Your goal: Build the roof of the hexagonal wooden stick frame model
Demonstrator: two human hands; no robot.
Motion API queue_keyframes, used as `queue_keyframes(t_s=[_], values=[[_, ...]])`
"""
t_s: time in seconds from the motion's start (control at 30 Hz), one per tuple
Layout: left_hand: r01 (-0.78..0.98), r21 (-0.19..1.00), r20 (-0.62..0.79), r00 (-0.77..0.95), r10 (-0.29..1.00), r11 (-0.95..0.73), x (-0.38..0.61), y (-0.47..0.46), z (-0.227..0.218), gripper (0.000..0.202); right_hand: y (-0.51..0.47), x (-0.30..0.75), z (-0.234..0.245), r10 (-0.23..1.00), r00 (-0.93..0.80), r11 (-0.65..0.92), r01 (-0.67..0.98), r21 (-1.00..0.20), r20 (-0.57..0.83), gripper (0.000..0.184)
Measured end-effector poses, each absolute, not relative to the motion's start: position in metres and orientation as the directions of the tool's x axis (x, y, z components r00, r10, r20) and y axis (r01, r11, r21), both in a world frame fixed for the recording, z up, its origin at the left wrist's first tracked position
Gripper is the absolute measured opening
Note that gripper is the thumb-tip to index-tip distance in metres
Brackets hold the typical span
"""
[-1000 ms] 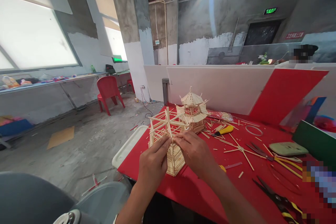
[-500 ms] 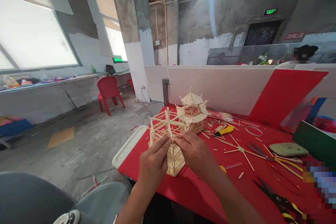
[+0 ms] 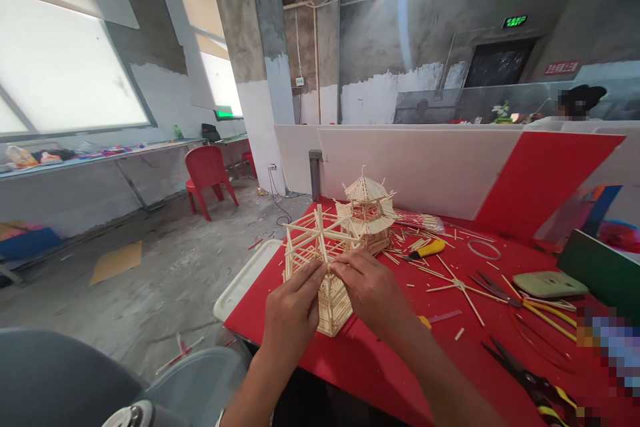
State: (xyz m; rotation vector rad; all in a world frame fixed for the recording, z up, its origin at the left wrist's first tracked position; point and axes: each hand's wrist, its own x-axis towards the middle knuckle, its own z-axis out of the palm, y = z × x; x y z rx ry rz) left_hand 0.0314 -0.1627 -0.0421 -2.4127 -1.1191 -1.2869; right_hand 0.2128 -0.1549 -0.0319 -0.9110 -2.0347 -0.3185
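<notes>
A stick-built pavilion frame (image 3: 320, 260) stands at the near left corner of the red table (image 3: 380, 360). My left hand (image 3: 293, 310) and my right hand (image 3: 370, 290) meet at its front edge, fingertips pinched together on a thin stick of the frame's roof. Both hands have curled fingers. Behind it stands a finished small stick pavilion (image 3: 367, 210).
Loose sticks (image 3: 450, 280) litter the table, with a yellow knife (image 3: 425, 250), scissors (image 3: 493, 287), pliers (image 3: 535, 387), a ring (image 3: 484, 249) and a green pad (image 3: 549, 283). A white tray (image 3: 240, 280) hangs off the left edge. A white and red partition (image 3: 450, 170) backs the table. A red chair (image 3: 207, 177) stands on the floor.
</notes>
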Motion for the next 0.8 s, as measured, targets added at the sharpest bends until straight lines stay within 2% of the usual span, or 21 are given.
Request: queue_keyframes(t_s=[0.8], values=[[0.688,0.197,0.774,0.328,0.541,-0.699,0.0317,-0.1618,-0.0433,0.042,-0.1545,0.2138,-0.0313,0.491,-0.364,0.716,0.687,-0.128,0.792,0.025]])
